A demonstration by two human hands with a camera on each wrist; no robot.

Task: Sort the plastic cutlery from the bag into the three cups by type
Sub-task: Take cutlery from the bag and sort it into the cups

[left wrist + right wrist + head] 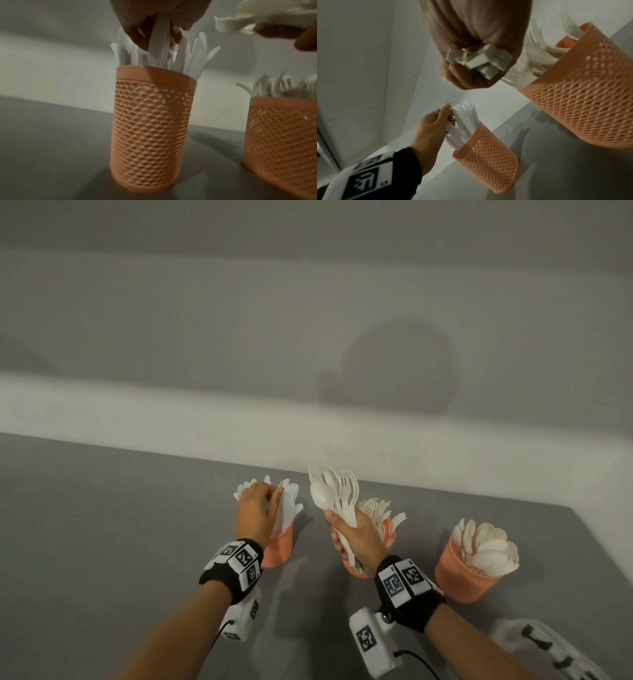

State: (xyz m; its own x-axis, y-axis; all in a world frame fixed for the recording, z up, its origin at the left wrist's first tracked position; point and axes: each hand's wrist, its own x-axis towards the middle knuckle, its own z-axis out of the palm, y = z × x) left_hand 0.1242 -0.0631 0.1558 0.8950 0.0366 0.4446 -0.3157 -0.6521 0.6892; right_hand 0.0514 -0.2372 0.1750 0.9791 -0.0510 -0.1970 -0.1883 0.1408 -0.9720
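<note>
Three orange perforated cups stand in a row on the grey table. My left hand (270, 498) pinches a white knife (159, 46) by its blade, with the lower end down among the other knives in the left cup (279, 547). In front of the middle cup (388, 534), which is full of forks, my right hand (346, 530) grips a bundle of forks and one spoon (337, 494) held upright. The bundle's handle ends (481, 60) stick out below the fist. The right cup (469, 573) is packed with spoons.
A crumpled clear plastic bag (548, 652) lies at the lower right near the table's front. A pale wall runs close behind the cups. Grey table surface (102, 542) stretches to the left of the knife cup.
</note>
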